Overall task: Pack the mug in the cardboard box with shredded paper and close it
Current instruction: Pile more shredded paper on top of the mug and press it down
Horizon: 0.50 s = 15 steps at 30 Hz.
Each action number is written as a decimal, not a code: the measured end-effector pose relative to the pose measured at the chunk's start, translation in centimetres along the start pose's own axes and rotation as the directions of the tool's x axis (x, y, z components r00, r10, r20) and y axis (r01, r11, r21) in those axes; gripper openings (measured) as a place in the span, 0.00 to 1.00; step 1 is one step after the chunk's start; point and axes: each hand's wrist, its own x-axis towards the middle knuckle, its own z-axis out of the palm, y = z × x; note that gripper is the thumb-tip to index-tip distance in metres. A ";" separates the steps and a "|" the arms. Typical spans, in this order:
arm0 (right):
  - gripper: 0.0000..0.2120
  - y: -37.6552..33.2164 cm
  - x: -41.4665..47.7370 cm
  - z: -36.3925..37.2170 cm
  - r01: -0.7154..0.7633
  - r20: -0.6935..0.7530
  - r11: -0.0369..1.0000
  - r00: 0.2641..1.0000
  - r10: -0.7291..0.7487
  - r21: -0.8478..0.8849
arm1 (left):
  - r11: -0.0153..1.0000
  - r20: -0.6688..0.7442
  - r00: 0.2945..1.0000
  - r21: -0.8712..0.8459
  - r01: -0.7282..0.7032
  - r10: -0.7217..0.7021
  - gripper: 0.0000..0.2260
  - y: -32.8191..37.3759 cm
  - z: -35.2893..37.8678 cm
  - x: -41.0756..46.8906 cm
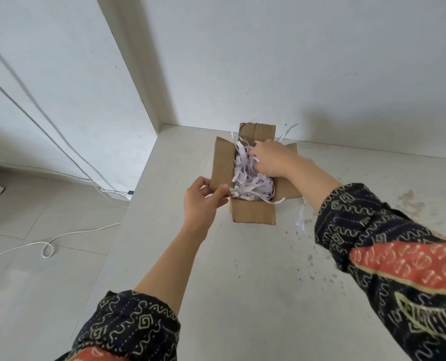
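Nearest you are your patterned left sleeve (128, 324) and right sleeve (388, 246), with both bare forearms reaching out to the cardboard box (253, 212). The mug cannot be seen. If it is in the box, it lies buried under the shredded paper (250, 178) that fills the box to its rim. Your right hand (271, 157) is down on the paper at the far right of the box, fingers bent into the strips. Whether they grip a tuft or only press it cannot be told. Your left hand (203, 201) pinches the near corner of the box's left flap (223, 165) between thumb and fingers, holding it half raised. The other flaps are open. The risks from here, as I judge them, start with the paper. It stands high, so flaps folded over it may spring back or trap strips in the seam, and you should press it down evenly first. If you pull hard on that one corner, the light box may skid or tip on the table (242, 282). If you lift your right hand quickly, strips may drag out with it. Some loose strips (300, 217) lie on the table just right of the box, and more stick up behind it. With the mug hidden, you cannot confirm it has padding on every side.
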 end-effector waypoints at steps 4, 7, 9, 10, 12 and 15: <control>0.15 0.5 -3.2 -0.2 0.067 -0.242 0.970 0.970 -0.008 0.234 | 0.999 -0.100 0.994 0.014 -0.030 0.031 0.08 -0.2 0.7 -0.8; 0.11 1.0 -6.0 0.5 0.111 -0.494 0.916 0.863 0.103 0.386 | 0.998 -0.170 0.984 0.037 -0.049 0.055 0.08 -0.4 1.8 -1.4; 0.08 2.0 -7.6 1.8 0.120 -0.651 0.842 0.694 0.308 0.526 | 0.996 -0.183 0.981 0.062 -0.057 0.067 0.08 -0.4 2.4 -1.6; 0.07 2.7 -8.4 2.7 0.109 -0.661 0.778 0.607 0.441 0.619 | 0.996 -0.185 0.980 0.074 -0.058 0.071 0.08 -0.4 2.6 -1.7; 0.08 4.3 -10.0 5.1 0.046 -0.581 0.653 0.506 0.638 0.756 | 0.993 -0.201 0.976 0.098 -0.063 0.082 0.07 -0.4 2.9 -1.7; 0.10 6.7 -11.5 9.7 -0.139 -0.397 0.591 0.616 0.680 0.795 | 0.989 -0.225 0.968 0.124 -0.083 0.109 0.07 -0.7 3.1 -1.8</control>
